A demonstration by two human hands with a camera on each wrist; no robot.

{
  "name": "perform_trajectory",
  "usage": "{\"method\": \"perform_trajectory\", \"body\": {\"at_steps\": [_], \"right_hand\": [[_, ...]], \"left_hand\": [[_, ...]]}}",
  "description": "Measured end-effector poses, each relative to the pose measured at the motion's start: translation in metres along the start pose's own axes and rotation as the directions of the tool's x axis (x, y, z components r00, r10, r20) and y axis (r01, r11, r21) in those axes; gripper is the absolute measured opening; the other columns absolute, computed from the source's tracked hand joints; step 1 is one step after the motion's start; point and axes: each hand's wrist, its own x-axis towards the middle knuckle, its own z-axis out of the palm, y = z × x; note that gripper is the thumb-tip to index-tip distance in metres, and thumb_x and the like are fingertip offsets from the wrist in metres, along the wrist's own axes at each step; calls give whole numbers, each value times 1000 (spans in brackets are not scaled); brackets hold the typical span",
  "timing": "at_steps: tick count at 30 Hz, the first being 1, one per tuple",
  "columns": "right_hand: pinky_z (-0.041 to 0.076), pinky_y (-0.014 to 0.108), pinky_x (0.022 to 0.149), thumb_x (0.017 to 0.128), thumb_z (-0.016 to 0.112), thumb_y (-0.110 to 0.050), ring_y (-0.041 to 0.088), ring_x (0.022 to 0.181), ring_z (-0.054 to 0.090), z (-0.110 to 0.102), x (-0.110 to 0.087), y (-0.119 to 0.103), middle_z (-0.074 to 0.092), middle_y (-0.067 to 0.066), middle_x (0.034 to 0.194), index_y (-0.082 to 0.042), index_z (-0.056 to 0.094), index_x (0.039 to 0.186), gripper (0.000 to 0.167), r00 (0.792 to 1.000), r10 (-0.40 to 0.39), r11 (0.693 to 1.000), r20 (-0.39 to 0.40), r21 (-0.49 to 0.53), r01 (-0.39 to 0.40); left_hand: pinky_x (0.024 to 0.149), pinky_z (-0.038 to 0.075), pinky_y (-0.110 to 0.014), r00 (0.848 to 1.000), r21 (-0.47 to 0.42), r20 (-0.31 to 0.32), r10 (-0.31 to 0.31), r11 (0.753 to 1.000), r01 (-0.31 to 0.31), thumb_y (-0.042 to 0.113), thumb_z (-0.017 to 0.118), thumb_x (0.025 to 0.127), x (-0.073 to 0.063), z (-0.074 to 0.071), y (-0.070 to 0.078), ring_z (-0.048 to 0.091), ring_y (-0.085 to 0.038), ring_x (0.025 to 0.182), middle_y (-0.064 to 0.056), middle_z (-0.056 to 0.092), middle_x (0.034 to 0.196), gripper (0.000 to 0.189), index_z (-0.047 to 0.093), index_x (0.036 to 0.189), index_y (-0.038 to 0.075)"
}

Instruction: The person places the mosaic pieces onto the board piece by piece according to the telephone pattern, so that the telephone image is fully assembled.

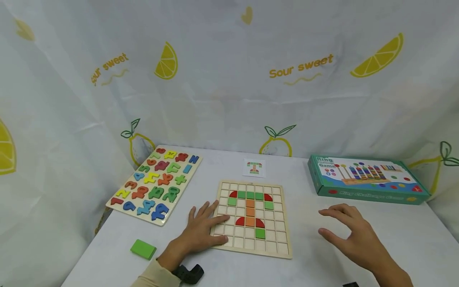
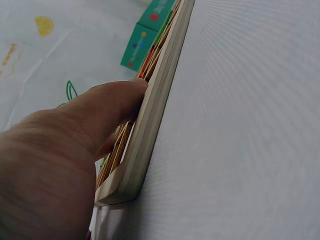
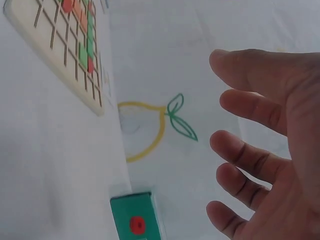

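A wooden grid board (image 1: 276,237) lies on the table between my hands. Green squares (image 1: 250,195), orange squares (image 1: 250,212) and red rounded pieces (image 1: 240,221) form a pattern in its cells. My left hand (image 1: 201,233) rests on the board's left side with fingers spread; in the left wrist view its thumb (image 2: 117,100) touches the board's edge. To the right of the board, my right hand (image 1: 353,235) hovers with fingers apart and nothing in its grasp. Behind the board lies a small white card (image 1: 254,168) printed with a similar coloured pattern.
A number puzzle board (image 1: 168,199) with colourful digits lies at the left. Nearer me is a green block (image 1: 143,249). A green Ring Challenge Game box (image 1: 369,195) occupies the back right. A white curtain (image 1: 215,99) with lemon prints hangs behind the table.
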Motion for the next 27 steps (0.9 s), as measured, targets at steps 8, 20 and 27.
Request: {"method": "perform_trajectory", "body": {"at_steps": [8,20,27], "right_hand": [[39,61,72,74,85,-23,35,105,42,-23,-26,43,52,10,113,-9,66,117,49,973,212,977,87,-43,-209],[45,62,69,82,73,-48,46,96,46,-30,-50,104,49,29,120,1,54,130,72,826,452,892,338,-163,-421],[44,64,72,78,77,-44,44,95,47,-23,-58,125,54,28,109,7,59,121,70,751,497,867,436,-216,-449]], "left_hand": [[104,1,-67,1000,-9,-2,14,1000,-14,66,62,81,1,-1,3,12,-35,143,-7,23,157,65,57,137,32],[104,0,-67,1000,-1,-1,8,1000,-8,67,61,81,0,0,3,12,-35,143,-7,24,157,66,57,137,33],[104,0,-66,1000,7,-1,-1,1000,1,68,60,81,0,0,1,12,-35,143,-7,23,157,66,57,137,33]]}}
